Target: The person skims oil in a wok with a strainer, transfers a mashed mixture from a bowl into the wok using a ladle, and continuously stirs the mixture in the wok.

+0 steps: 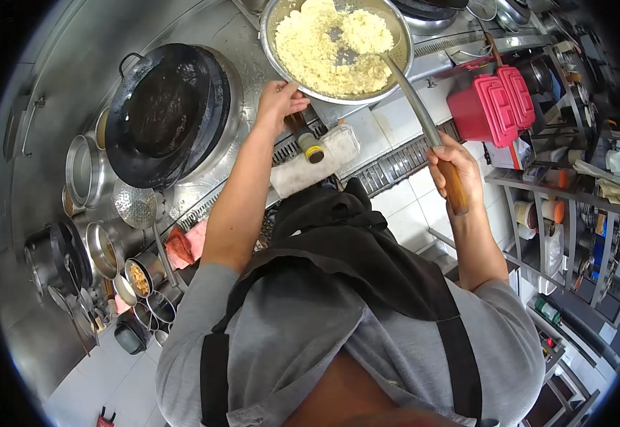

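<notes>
Nearest to the camera are the person's grey short-sleeved shirt and the black cloth apron over it. Beyond them stands a long, shiny steel stove. On its left part sits a large, round, black metal wok, whose inside looks dark and wet. To the right of this wok, at the front edge of the stove, is a wide, round steel bowl, and in it lies pale yellow, crumbly food. One long metal ladle with a brown wooden handle reaches over the right side of the bowl's rim; its head is in the bowl, heaped with the same food. On the stove's front edge, below the bowl, rests a folded whitish cloth. The right hand is closed around the wooden end of the ladle. The left hand is at the lower left rim of the bowl with bent fingers; whether these grip the rim, I cannot tell.
</notes>
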The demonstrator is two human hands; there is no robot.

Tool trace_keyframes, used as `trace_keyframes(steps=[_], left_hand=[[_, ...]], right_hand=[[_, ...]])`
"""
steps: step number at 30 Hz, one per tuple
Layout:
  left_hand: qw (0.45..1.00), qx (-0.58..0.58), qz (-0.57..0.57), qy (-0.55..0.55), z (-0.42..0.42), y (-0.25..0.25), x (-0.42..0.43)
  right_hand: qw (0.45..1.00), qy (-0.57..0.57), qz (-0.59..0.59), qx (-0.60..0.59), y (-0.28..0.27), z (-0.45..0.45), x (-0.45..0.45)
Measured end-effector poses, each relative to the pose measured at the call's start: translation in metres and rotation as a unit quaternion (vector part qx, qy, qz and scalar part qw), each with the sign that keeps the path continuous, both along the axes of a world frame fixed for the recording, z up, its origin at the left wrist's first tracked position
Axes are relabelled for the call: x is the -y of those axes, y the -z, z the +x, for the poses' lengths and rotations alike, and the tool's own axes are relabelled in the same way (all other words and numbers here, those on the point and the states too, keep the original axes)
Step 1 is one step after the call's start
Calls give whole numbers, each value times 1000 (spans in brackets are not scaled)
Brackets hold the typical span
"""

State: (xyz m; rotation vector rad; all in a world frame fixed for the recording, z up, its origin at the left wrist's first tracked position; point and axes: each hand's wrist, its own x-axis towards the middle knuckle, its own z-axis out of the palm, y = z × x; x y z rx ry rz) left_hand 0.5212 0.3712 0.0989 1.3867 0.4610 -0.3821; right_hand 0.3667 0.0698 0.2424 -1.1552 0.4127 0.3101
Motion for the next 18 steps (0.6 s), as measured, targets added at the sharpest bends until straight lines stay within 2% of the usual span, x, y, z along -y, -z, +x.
trace_keyframes(steps=[4,8,10,13,18], left_hand=[[999,-1,-14,53,-63,-18,-23],[982,-48,-40,176,-144,2,-66],[976,-76,-39,199,-180,5,-89],[982,-94,-10,162,-223,-5,-117],[993,-65,21,96,-270,-24,-171]], right_hand=[[999,25,-31,-13,-2,-11,-7],[1000,3,-15,-7,2,-18,-17],[1000,-16,-15,3,-5,-21,-28],[997,-61,-18,44,-30,-23,-57],[982,-150,88,68,-34,-6,-105]])
